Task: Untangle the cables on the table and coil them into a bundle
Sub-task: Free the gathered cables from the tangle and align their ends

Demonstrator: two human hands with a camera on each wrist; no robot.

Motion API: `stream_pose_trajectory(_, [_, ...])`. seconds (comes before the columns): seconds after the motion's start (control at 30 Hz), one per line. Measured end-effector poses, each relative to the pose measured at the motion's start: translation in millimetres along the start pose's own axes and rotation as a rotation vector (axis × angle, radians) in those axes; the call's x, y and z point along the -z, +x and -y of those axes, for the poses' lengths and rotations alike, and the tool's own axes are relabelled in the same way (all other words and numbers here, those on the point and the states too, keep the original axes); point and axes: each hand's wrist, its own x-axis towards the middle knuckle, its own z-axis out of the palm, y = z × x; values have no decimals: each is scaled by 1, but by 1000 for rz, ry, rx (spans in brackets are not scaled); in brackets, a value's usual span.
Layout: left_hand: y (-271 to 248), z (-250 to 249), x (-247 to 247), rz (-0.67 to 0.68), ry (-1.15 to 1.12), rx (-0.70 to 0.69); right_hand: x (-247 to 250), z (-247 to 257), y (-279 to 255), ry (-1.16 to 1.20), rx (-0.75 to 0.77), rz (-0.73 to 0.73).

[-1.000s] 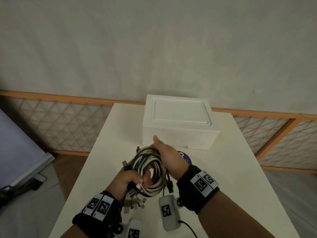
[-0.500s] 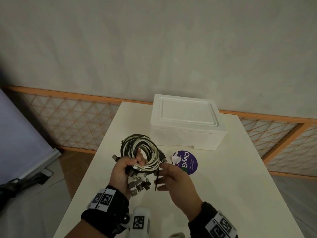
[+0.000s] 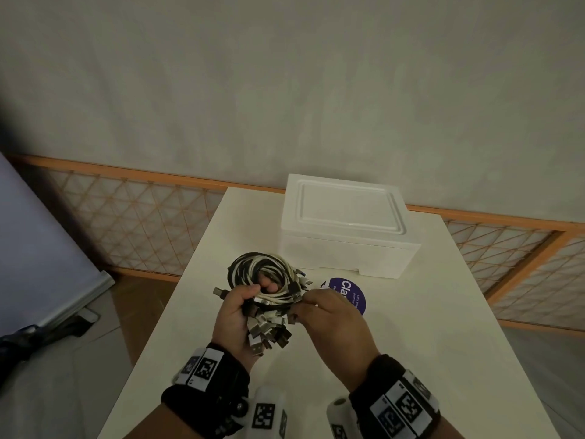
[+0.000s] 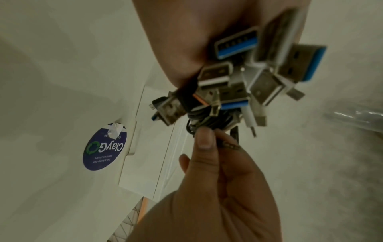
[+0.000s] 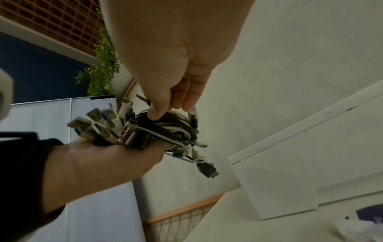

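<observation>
A coil of black and white cables [image 3: 262, 274] is held above the white table [image 3: 411, 327]. My left hand [image 3: 235, 315] grips the coil at its near side, fingers through the loop. A cluster of USB plugs [image 3: 269, 332] hangs from the grip; these plugs [image 4: 248, 78] fill the left wrist view. My right hand [image 3: 329, 315] pinches a cable strand at the coil's right side with thumb and fingertips [image 4: 204, 139]. In the right wrist view the fingertips [image 5: 157, 114] press on the cable coil [image 5: 172, 129] held by the left hand [image 5: 103, 163].
A white foam box [image 3: 345, 226] stands at the far middle of the table. A round purple sticker [image 3: 351, 293] lies on the table just beyond my right hand. An orange lattice fence [image 3: 126, 213] runs behind the table. A light panel [image 3: 38, 248] stands on the left.
The right hand left the coil's far side, dropped away, then came back to pinch a strand at its right side. The left hand kept its grip throughout.
</observation>
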Motion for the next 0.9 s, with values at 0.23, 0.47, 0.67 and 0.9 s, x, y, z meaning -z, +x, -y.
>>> stream_pose_trajectory(0.23, [1, -1, -6, 31, 116, 32, 10, 7, 18, 177, -56, 54])
stream_pose_trajectory(0.47, [3, -6, 3, -97, 157, 50, 47, 14, 44, 568, -207, 229])
stream_pose_trajectory(0.67, [-9, 4, -10, -67, 504, 46, 26, 13, 76, 2, -57, 426])
stream_pose_trajectory(0.9, [-8, -18, -1, 210, 823, 97, 20, -19, 75, 442, -155, 640])
